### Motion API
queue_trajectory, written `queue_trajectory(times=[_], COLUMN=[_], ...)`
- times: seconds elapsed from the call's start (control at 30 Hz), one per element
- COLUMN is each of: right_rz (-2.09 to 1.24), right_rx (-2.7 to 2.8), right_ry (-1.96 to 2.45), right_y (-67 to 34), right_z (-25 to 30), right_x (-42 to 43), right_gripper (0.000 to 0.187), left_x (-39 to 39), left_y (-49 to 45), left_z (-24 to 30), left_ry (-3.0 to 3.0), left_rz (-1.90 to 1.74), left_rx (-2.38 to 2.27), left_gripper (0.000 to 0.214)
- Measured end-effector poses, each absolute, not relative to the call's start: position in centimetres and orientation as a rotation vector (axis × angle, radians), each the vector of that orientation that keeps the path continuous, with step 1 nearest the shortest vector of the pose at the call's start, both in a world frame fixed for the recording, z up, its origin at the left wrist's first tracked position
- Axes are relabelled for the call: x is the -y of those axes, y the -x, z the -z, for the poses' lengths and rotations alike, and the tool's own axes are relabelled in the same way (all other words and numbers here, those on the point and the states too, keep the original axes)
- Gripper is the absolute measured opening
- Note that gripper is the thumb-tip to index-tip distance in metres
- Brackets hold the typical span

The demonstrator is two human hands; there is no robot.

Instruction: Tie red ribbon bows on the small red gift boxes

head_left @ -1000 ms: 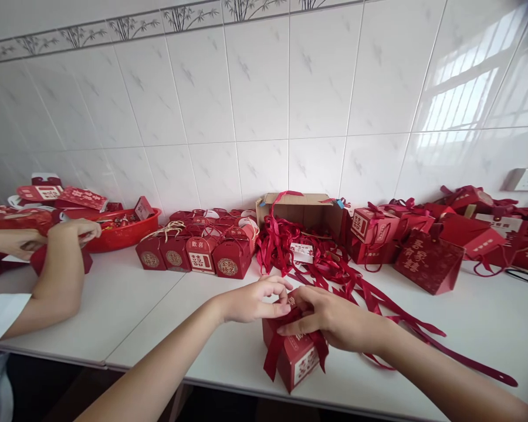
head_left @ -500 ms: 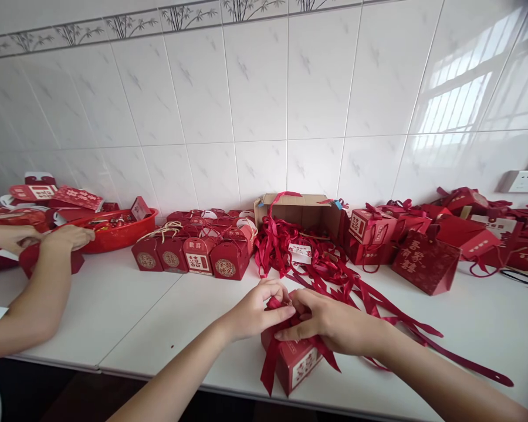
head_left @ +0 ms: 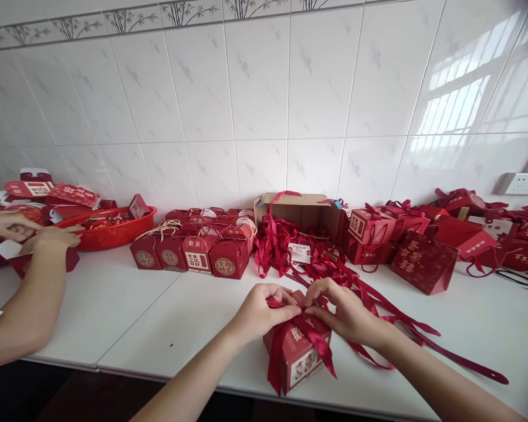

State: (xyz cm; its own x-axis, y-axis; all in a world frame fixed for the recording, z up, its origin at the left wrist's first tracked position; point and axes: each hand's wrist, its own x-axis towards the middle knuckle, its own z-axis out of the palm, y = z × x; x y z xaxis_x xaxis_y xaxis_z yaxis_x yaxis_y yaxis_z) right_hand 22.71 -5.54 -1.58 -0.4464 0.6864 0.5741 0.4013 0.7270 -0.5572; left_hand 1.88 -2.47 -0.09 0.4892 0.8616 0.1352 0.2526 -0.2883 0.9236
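Near the table's front edge stands a red gift box [head_left: 290, 347] with gold and white lettering. Across its top lies a dark red ribbon [head_left: 319, 340], its two tails hanging down the front and side. My left hand [head_left: 264, 310] is closed at the top left of the box, thumb and fingers pinching a loop of the ribbon. From the right, my right hand [head_left: 341, 310] pinches the ribbon at the middle of the box top, thumb and forefinger together. The two thumbs nearly meet over the knot area, which the fingers partly cover.
Behind the box, loose ribbons [head_left: 281, 246] spill from a cardboard carton [head_left: 321, 214]. Rows of red boxes [head_left: 191, 258] stand left of it, more ribboned boxes [head_left: 374, 234] right. A co-worker's hands [head_left: 48, 237] handle a box beside a red basin [head_left: 118, 234].
My right hand has lifted and shifted right, uncovering more of the box top. My left hand keeps its pinch on the ribbon. The co-worker's hands have moved slightly left.
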Motion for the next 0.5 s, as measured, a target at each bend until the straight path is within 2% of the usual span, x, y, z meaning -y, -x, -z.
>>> queue_trajectory(times=[0.27, 0.5], right_rz=[-0.545, -0.488], right_rx=[1.887, 1.95], right_ry=[0.728, 0.86], right_y=[-23.1, -23.3], right_z=[3.0, 2.7], right_x=[5.3, 5.4], right_gripper=[0.021, 0.022], left_x=[2.7, 3.2], left_y=[-2.2, -1.8], left_z=[0.0, -0.8], left_ry=[-1.751, -1.739], left_rz=[-0.791, -0.727], left_rx=[-0.899, -0.937], left_gripper=[0.021, 0.034])
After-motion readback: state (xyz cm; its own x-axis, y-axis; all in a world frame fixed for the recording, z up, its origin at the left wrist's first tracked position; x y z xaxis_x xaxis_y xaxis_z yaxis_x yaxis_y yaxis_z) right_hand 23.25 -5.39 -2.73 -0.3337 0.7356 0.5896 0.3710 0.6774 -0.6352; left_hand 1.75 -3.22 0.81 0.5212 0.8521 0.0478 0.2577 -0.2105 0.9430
